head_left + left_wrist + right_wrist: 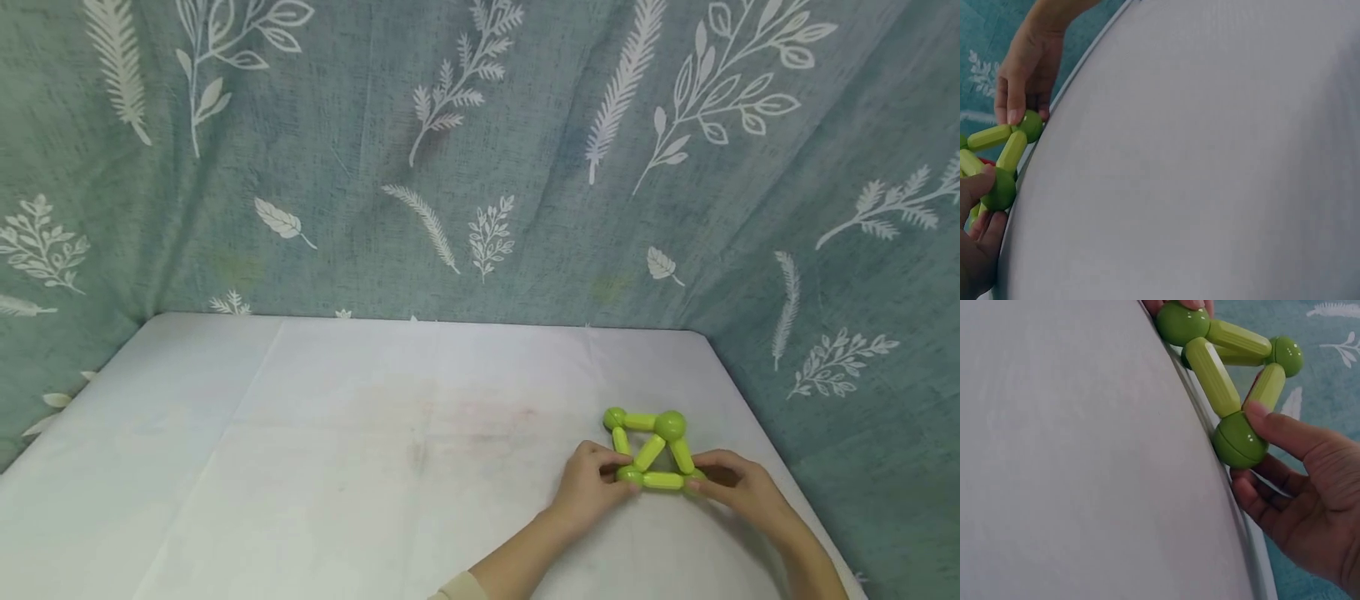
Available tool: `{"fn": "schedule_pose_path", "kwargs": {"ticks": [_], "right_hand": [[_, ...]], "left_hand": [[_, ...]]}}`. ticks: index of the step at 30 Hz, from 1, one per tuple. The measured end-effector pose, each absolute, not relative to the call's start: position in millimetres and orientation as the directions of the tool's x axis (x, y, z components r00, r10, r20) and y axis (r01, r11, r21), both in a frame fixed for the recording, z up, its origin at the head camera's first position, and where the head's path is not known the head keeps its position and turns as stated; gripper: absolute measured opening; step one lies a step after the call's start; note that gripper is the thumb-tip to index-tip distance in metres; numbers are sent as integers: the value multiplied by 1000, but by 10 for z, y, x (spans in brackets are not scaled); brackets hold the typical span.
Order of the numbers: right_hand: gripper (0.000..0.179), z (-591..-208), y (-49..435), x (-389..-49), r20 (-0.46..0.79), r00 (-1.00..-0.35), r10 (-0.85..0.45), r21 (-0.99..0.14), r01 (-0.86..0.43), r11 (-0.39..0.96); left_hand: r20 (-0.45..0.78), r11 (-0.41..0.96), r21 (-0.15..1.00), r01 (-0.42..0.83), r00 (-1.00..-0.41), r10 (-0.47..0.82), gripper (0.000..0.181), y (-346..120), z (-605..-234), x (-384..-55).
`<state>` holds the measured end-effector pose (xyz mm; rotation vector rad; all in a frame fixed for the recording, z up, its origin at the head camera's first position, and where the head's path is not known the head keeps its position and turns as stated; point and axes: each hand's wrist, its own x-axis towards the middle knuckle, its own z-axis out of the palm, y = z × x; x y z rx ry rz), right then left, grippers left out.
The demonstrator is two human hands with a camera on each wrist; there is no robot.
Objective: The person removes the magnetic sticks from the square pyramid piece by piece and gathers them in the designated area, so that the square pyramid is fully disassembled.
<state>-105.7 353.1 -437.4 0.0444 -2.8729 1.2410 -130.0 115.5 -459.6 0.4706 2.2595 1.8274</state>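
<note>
A green frame (pixel 649 454) of balls and rods is held at about four o'clock in the head view, over the white table (pixel 300 433) near its right-hand edge. Its eight-o'clock ball (pixel 630 476) is pinched between thumb and fingers of the left hand (pixel 591 493); its four-o'clock ball (pixel 1241 444) is gripped likewise by the right hand (pixel 750 493), thumb above and fingertips beneath.

For steady handling, the two balls are best gripped with equal, light pressure, and the rod (pixel 663 481) between them is best kept free of twisting, since its joints may be worked loose. The one-o'clock ball (pixel 670 426), where several rods meet, is best left unstrained.

In the head view, the four-o'clock ball is largely covered by right-hand fingers. Each hand is cut off by the border in the other's wrist view, and the frame is cropped at nine o'clock in the left one. A red patch (pixel 987 162) behind the rods cannot be identified. Whether the frame's underside is touching the table cannot be told.
</note>
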Motion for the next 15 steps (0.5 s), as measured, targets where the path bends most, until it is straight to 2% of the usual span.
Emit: {"fn": "schedule_pose_path", "kwargs": {"ticks": [8, 15], "right_hand": [[34, -4466, 3374, -1093, 47, -999, 2, -809, -37, 586], [35, -4557, 3167, -1137, -16, -1000, -9, -876, 10, 482]], "left_hand": [[86, 169, 972, 163, -918, 387, 31, 932, -4638, -1334], [109, 189, 961, 204, -901, 420, 33, 631, -4661, -1326]]}}
